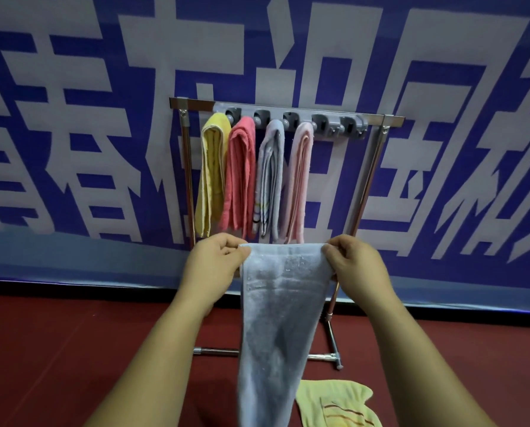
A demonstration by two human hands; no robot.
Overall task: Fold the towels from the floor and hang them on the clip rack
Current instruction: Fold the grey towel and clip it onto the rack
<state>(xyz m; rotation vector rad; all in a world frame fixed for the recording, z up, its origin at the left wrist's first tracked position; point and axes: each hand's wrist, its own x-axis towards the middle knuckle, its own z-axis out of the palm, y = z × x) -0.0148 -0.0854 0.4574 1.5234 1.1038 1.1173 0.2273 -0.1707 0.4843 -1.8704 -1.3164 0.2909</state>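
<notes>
Pale blue fluffy towel (280, 318) hangs in the air in front of the grey clip rack (291, 118). It looks soft, light and floppy, so its top corners are the best place to hold. Left hand (214, 266) and right hand (356, 266) each pinch one top corner with curled fingers (231, 249). A pale yellow towel (334, 402) waits on the red floor (72, 349).

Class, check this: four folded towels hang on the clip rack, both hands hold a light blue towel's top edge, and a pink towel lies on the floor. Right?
Not quite. The head view shows the floor towel is pale yellow, not pink. The rest stands: four folded towels on the clip rack, left hand and right hand holding the light blue towel by its top edge.
</notes>
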